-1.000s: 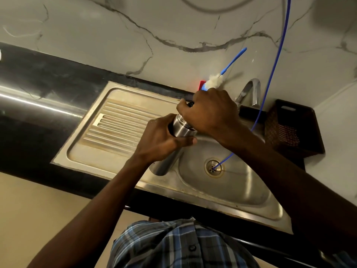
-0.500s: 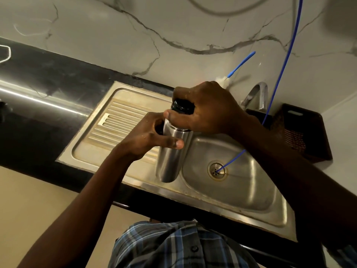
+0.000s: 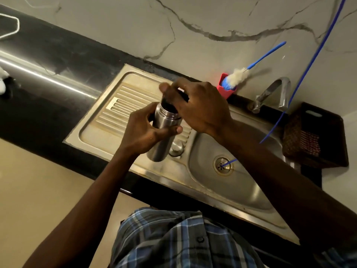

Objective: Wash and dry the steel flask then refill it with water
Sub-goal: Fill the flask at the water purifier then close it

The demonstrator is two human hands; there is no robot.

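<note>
The steel flask [image 3: 164, 130] is held upright above the ribbed draining board [image 3: 116, 111] of the steel sink. My left hand [image 3: 143, 132] wraps around its body. My right hand [image 3: 195, 105] covers its top and grips the black cap [image 3: 168, 106], which sits at the flask's neck. Whether the cap is screwed on or loose cannot be told. A steel cup-shaped lid [image 3: 176, 148] stands on the draining board just right of the flask's bottom.
The sink basin [image 3: 249, 182] with its drain [image 3: 223, 165] lies to the right, the tap [image 3: 274, 91] behind it. A thin blue hose [image 3: 301, 74] hangs into the drain. A red holder [image 3: 227, 89] with a bottle brush [image 3: 239, 74] stands at the wall. A dark basket [image 3: 316, 136] sits far right.
Both hands carried the flask left, from over the basin's edge to above the draining board. The flask now stands more upright, and my right hand has shifted around the cap.
</note>
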